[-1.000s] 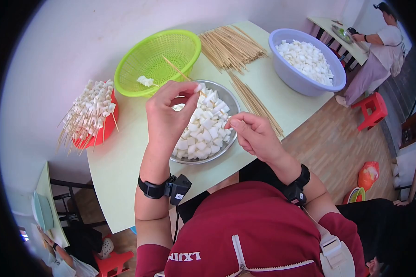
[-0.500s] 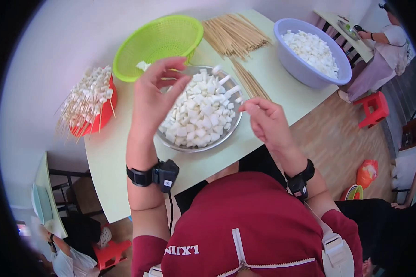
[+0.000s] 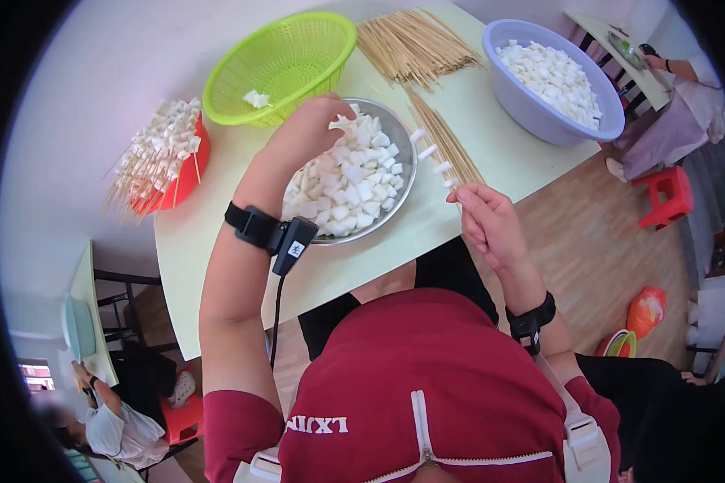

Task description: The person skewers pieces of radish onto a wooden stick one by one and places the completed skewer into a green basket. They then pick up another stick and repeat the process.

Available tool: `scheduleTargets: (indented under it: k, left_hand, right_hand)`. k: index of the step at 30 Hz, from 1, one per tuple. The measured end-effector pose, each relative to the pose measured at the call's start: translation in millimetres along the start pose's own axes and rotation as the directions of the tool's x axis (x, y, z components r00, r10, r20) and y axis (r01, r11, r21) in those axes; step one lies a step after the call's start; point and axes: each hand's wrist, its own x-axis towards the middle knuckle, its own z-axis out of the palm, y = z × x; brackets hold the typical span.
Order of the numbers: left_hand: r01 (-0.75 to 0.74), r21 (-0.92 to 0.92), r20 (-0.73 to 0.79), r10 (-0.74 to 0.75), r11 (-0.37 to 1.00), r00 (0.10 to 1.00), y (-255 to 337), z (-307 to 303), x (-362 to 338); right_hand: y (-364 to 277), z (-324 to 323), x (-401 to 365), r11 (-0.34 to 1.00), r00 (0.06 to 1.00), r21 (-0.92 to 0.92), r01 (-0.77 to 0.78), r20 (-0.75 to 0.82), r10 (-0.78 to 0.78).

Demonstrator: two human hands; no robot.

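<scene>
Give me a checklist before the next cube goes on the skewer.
1. The right hand pinches the skewer: ok.
2. Three threaded cubes sit spaced along it: ok.
3. The left hand reaches into the metal bowl: ok.
4. Plenty of white cubes in that bowl: ok.
5. A cube in the left grip: cannot tell, fingertips hidden.

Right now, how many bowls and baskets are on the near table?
4: green basket at the far edge; steel bowl under the left hand; lavender basin far right, beyond the skewer in the right hand; red bowl of filled skewers at left. None seems hidden.
</scene>
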Motion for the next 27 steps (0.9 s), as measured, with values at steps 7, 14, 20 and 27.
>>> scheduleTargets:
  k: [7,14,20,27]
  left_hand:
    - [-0.033,0.114,0.027,0.030,0.993,0.999,-10.5,10.2,4.4]
    - [0.208,-0.638,-0.149,-0.383,0.742,0.911,-1.0,-4.1,-16.1]
    - [0.124,-0.768,-0.189,-0.407,0.629,0.894,-5.8,-2.3,-24.3]
    - [0.078,-0.794,-0.222,-0.407,0.604,0.886,-7.3,-2.6,-28.7]
  right_hand:
    - [7.4,-16.5,-3.0,0.997,0.998,0.056,-0.046,0.035,0.044]
    - [12.3,-10.3,0.0,0.993,0.980,-0.020,-0.120,0.158,0.121]
    - [12.4,-1.2,3.7,0.993,0.980,-0.025,-0.117,0.161,0.119]
    - [7.9,8.3,2.3,0.990,0.981,-0.073,-0.118,0.144,0.128]
